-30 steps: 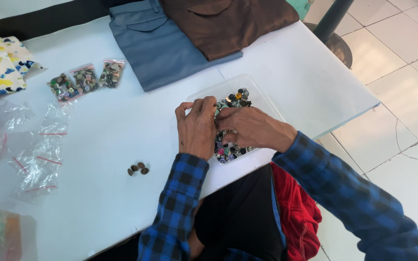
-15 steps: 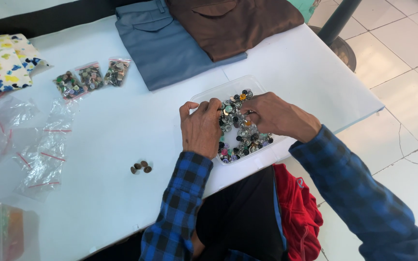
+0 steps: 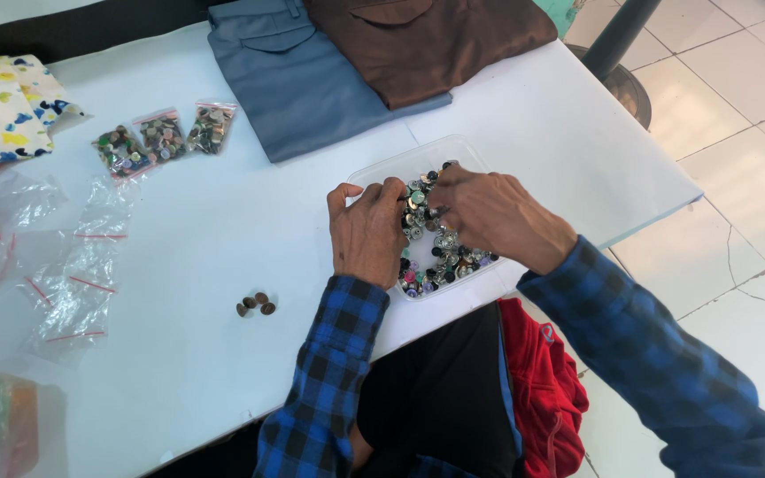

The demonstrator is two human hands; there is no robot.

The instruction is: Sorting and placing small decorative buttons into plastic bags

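Shifted deeper into the clear tray [image 3: 374, 170] on the white table [image 3: 223, 265], left hand [image 3: 367, 232] and right hand [image 3: 493, 211], fingertips pinching among loose buttons [image 3: 440, 243], sorting apparently continuing, exact button gripped impossible to tell.

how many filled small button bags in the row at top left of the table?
3. They lie side by side on the white table: left bag, middle bag, right bag. The empty clear bags below are not counted; another filled bag may sit at the bottom-left edge.
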